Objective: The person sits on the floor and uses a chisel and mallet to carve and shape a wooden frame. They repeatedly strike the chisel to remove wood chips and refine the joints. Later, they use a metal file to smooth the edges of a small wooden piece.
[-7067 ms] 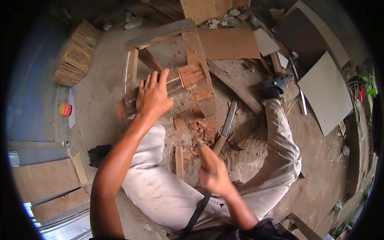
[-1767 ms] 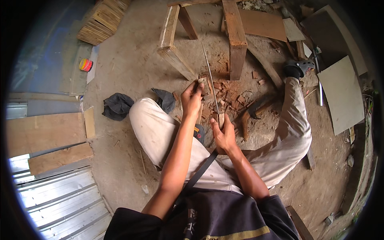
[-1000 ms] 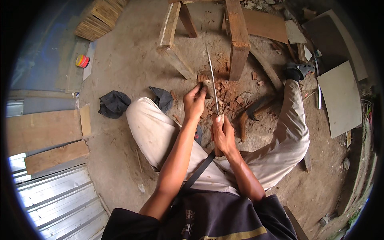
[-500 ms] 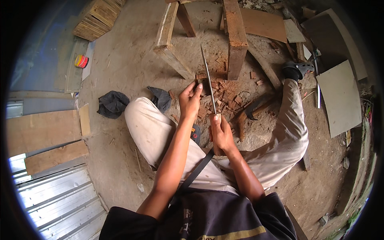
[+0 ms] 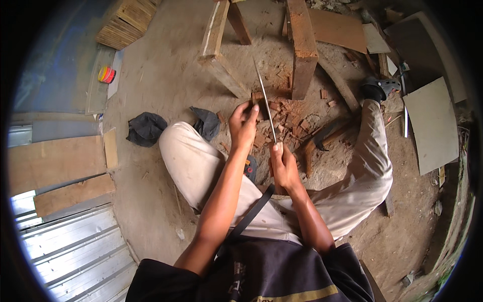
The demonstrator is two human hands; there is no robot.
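Note:
My right hand [image 5: 285, 168] is closed round the wooden handle [image 5: 279, 187] of a long tool. Its thin metal blade [image 5: 265, 95] points away from me and shows almost edge-on, so whether it is a knife or a saw is unclear. Just left of the blade is my left hand [image 5: 243, 126], thumb and fingers pinched together near its middle. Something small and dark seems to sit between those fingertips, too hidden to name. Beyond and below the hands, reddish wood chips [image 5: 289, 118] litter the dirt floor.
Past the hands stands a wooden frame with a thick post [image 5: 305, 65] and a lighter leg [image 5: 226, 75]. An adze-like tool [image 5: 322, 141] lies right of the chips. Black cloth or plastic [image 5: 146, 129] lies left of my knee. Boards [image 5: 430, 128] lie at right, stacked wood [image 5: 123, 25] far left.
The whole view has shifted slightly, so things appear a little farther right. Both hands keep nearly the same hold, with the blade leaning much as before.

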